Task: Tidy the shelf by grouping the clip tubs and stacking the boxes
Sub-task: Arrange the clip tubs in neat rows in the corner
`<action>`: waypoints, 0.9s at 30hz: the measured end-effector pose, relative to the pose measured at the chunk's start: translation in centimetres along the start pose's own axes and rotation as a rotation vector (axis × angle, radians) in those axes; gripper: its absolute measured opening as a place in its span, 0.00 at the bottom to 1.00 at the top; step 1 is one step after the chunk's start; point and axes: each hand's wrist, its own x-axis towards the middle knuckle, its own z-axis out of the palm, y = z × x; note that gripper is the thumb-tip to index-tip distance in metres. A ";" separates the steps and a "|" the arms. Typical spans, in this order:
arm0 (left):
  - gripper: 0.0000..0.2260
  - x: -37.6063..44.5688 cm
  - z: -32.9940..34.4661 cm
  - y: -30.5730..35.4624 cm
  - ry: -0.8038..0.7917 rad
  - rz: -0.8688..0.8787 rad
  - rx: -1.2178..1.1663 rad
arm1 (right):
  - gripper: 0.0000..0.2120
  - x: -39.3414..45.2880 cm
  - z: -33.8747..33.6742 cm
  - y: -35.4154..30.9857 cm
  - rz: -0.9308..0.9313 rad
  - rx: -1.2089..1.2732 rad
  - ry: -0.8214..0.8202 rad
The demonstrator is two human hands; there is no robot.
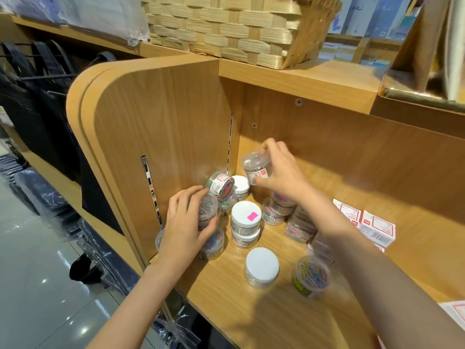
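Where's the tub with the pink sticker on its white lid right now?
In the head view, the pink-sticker tub sits atop another tub near the shelf's left corner, between the left hand and the right forearm, untouched.

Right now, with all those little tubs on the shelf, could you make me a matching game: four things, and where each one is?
Things:
1. woven basket
2. pink-stickered tub
3. silver-clip tub
4. white boxes

Places:
A. held up in the right hand
B. on the shelf at the right
C. on top of the unit
D. stacked on another tub

Pairs: 1-C, 2-D, 3-A, 4-B
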 end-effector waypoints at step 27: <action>0.23 0.0 0.2 0.6 0.029 -0.027 -0.010 | 0.30 -6.3 -2.5 1.4 -0.105 -0.262 -0.274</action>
